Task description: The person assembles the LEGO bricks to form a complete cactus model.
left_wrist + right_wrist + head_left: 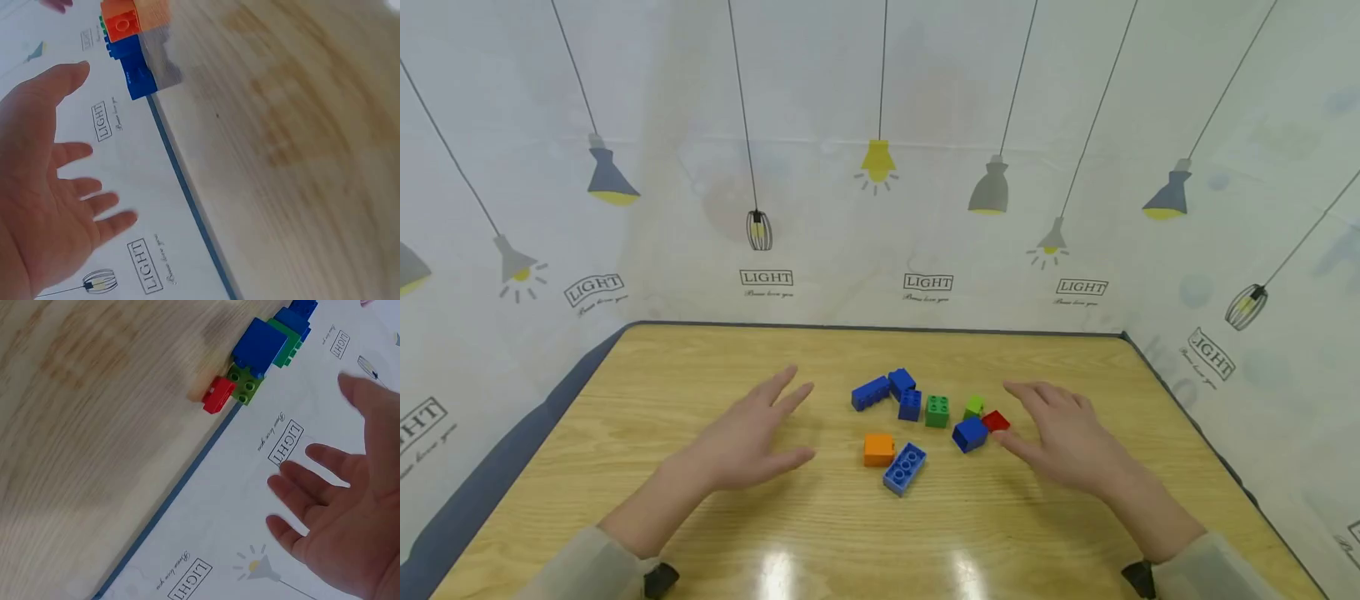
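My left hand (747, 439) hovers left of a loose group of toy building bricks, fingers spread and holding nothing. On the other side my right hand (1063, 433) is likewise spread, its thumb close to a red brick (996, 422) and a blue brick (970, 435) in the head view. Next to those sit a lime green brick (973, 407) and a green brick (937, 412). Several dark blue bricks, among them a long one (871, 393), lie at the back. Nearer me are an orange brick (878, 450) and a lighter blue brick (905, 469) lying tilted.
The bricks lie on a wood-grain table (715, 533) with a dark edge along its back and sides. Behind and beside it hangs a pale sheet (820, 250) printed with lamps and the word LIGHT. Light reflects off the table's front.
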Demonstrator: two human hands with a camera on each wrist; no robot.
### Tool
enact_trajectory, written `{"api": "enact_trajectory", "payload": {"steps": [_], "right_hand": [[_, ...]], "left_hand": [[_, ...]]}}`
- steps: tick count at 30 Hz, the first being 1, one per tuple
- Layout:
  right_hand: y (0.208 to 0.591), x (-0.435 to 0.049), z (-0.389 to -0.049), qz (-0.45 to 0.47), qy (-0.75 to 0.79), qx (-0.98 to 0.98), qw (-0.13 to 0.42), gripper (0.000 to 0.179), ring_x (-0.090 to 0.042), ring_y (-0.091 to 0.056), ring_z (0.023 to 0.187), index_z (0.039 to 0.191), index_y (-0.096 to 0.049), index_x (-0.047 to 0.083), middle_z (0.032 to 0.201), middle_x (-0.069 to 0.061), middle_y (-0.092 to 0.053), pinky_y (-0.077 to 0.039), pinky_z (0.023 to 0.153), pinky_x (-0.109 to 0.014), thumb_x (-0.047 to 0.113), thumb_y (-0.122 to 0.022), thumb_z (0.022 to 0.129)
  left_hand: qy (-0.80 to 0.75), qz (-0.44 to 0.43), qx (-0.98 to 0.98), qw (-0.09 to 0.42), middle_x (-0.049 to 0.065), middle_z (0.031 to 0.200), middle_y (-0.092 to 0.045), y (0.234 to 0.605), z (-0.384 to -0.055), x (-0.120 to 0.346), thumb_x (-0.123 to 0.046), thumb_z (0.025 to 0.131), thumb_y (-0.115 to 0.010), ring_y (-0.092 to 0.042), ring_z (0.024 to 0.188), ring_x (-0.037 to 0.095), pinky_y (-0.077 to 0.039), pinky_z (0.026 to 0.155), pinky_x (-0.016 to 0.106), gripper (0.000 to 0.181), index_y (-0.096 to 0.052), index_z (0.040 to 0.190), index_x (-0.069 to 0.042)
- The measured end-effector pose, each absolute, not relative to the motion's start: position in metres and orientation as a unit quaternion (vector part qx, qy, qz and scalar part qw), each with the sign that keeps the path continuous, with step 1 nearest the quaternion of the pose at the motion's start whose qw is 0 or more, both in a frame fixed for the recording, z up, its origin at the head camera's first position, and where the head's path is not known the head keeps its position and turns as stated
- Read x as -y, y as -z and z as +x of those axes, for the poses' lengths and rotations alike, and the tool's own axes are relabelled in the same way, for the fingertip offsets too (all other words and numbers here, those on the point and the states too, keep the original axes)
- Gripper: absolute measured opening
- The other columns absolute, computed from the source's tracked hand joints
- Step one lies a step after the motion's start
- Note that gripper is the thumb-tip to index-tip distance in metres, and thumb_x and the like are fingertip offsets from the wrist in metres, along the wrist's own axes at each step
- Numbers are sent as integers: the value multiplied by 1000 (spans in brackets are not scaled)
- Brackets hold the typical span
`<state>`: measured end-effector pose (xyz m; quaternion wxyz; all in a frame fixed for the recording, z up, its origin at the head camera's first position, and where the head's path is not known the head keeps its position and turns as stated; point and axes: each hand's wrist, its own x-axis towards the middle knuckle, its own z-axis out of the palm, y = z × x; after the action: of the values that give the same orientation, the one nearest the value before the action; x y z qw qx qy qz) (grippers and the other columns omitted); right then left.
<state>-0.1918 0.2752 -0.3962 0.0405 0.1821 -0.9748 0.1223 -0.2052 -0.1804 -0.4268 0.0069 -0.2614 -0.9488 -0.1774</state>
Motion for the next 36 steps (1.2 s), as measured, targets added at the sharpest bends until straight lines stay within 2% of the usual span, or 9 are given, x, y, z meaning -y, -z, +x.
{"api": "enact_trajectory", "payload": {"steps": [3,6,11,16,20,24,27,31,36], "right_hand": [[395,-265,-193,183,-164,969,39,55,-43,-65,134,151,-62,11,148,-16,-65,-53,111,-67,40,-73,106],[396,-252,-192,202,-189,961,22,43,-32,-70,121,143,-68,12,140,-11,-68,-63,100,-53,33,-74,106],[403,-230,-191,265,-177,948,17,33,-21,-69,107,135,-73,14,130,-4,-71,-63,92,-42,32,-72,107],[411,-217,-191,286,-202,936,-30,33,-12,-68,97,137,-72,17,134,-1,-69,-63,88,-36,33,-71,108],[416,-211,-194,294,-233,922,-95,32,-11,-67,103,140,-71,22,137,0,-66,-63,93,-38,31,-70,109],[420,-207,-194,303,-245,910,-141,34,-17,-66,114,144,-69,32,142,2,-62,-62,102,-44,27,-69,110],[421,-206,-194,313,-234,909,-145,34,-22,-66,123,143,-70,36,148,0,-60,-61,107,-49,26,-69,110],[423,-205,-194,322,-218,910,-143,32,-27,-64,134,141,-72,34,152,-3,-60,-58,112,-54,26,-69,110],[424,-208,-192,322,-213,911,-141,33,-24,-64,132,140,-72,31,146,1,-63,-58,112,-52,26,-71,108]], "left_hand": [[245,-274,929,-39,18,180,-29,427,-208,171,-52,106,-69,-43,159,44,-43,125,64,77,-44,168,-13],[278,-285,915,-68,17,174,-39,427,-211,158,-48,108,-69,-49,155,41,-44,125,62,69,-50,164,-12],[280,-313,904,-81,15,166,-50,430,-216,138,-41,109,-69,-55,149,36,-46,125,58,62,-55,160,-9],[289,-322,896,-95,11,159,-57,438,-223,126,-39,108,-70,-64,138,32,-54,117,53,60,-56,157,-8],[293,-326,892,-108,12,151,-62,442,-228,117,-37,106,-72,-68,131,30,-57,113,52,58,-59,154,-8],[279,-333,893,-117,9,149,-65,444,-233,107,-37,104,-75,-68,128,26,-57,113,49,57,-61,153,-10],[269,-340,893,-120,6,147,-67,443,-234,100,-36,103,-77,-68,120,19,-59,107,41,55,-63,151,-12],[263,-354,890,-116,3,138,-69,444,-236,93,-31,103,-78,-64,107,12,-59,96,30,51,-66,149,-13],[256,-360,890,-116,0,141,-72,445,-236,90,-29,105,-76,-62,109,10,-57,98,30,44,-69,147,-16]]}}
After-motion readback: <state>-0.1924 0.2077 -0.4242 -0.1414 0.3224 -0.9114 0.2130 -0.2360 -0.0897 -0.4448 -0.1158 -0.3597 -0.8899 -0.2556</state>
